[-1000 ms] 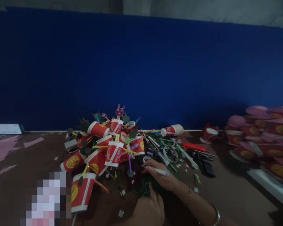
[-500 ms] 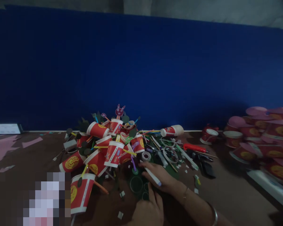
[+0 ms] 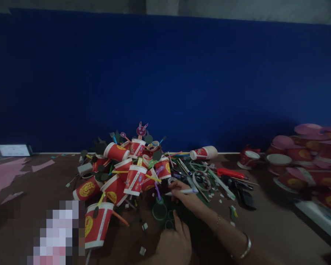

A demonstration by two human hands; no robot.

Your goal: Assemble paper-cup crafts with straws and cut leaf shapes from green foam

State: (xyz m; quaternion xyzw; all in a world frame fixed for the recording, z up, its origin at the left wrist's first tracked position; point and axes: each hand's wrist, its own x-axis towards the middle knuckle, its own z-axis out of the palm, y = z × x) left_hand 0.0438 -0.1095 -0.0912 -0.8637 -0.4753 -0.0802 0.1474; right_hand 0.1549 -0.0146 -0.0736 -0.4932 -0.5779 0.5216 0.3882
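My right hand (image 3: 186, 198) is closed around a white marker pen (image 3: 186, 191). The pen lies nearly level, its tip toward the left, above a dark green sheet. Pale circle outlines (image 3: 160, 211) show on this sheet, one large with smaller ones beside it. Below them my left hand (image 3: 174, 241) rests with its index finger stretched out by the small circles, holding nothing. A purple straw (image 3: 157, 192) slants down to the top of the large circle. Just behind my right hand is a roll of tape (image 3: 171, 180), partly covered by it.
Red paper cups (image 3: 135, 180) with straws and cut-out shapes are heaped ahead to the left. Cups with pink tops (image 3: 306, 151) are piled at the right, near a white power strip (image 3: 320, 217). A red-handled tool (image 3: 231, 173) and pink paper (image 3: 8, 176) also lie here.
The marker has swung in my right hand from slanting down to the right to nearly level. My left hand stays at the sheet. The whole view has shifted slightly.
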